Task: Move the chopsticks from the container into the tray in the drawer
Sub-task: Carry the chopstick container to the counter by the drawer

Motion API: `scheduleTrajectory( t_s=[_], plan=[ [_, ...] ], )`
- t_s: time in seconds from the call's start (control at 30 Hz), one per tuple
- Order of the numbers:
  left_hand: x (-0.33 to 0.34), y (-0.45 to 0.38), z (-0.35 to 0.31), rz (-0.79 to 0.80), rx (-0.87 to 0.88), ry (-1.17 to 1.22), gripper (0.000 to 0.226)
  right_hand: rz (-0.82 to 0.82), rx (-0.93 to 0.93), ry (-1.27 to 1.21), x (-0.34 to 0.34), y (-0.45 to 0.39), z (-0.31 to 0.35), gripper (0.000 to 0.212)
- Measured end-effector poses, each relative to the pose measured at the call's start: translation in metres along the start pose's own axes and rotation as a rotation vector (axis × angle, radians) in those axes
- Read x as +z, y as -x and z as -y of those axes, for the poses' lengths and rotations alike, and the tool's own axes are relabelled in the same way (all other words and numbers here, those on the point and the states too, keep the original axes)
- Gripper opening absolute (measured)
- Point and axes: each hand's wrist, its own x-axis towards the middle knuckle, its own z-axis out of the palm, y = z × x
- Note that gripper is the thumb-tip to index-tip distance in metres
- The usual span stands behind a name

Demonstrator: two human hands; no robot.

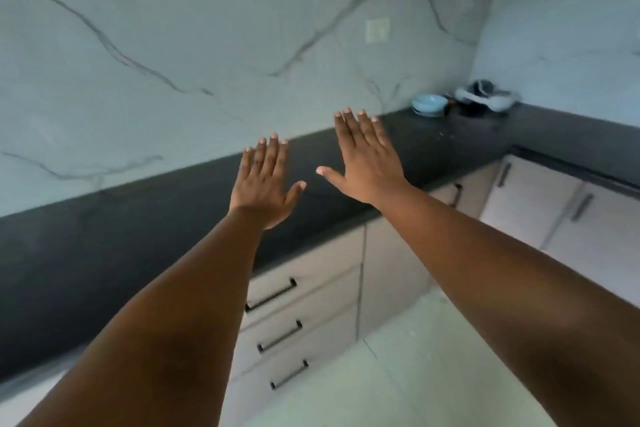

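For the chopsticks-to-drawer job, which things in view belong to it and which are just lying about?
Job:
left hand, open, holding nothing
right hand, open, holding nothing
drawers, all closed
No chopsticks, container or tray can be made out.

Lying about:
blue bowl on the counter
white device in the corner

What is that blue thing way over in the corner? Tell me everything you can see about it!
The blue thing looks like a small, light blue bowl, round and shallow, smooth like plastic or ceramic. It sits upright on the dark countertop near the far corner, close to the marble-look wall. Something dark lies right beside it, but the picture is too blurry to tell what, or whether they touch. Neither hand is near it.
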Motion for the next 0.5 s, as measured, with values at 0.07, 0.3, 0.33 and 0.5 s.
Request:
scheduleTrajectory(
  t_s=[0.07, 0.3, 0.33, 0.5],
  plan=[
    [0.013, 0.022, -0.04, 0.052, 0.048, 0.048, 0.081, 0.042, 0.012, 0.035, 0.006, 0.044, -0.017, 0.095],
    [0.071, 0.106, -0.178, 0.218, 0.36, 0.199, 0.078, 0.199, 0.139, 0.013, 0.05, 0.211, -0.085, 0.086],
    [0.078, 0.116, -0.193, 0.239, 0.412, 0.204, 0.079, 0.232, 0.172, 0.013, 0.056, 0.233, -0.093, 0.087],
    [0.09, 0.142, -0.269, 0.326, 0.669, 0.244, 0.083, 0.382, 0.413, 0.055, 0.075, 0.334, -0.126, 0.093]
  ],
)
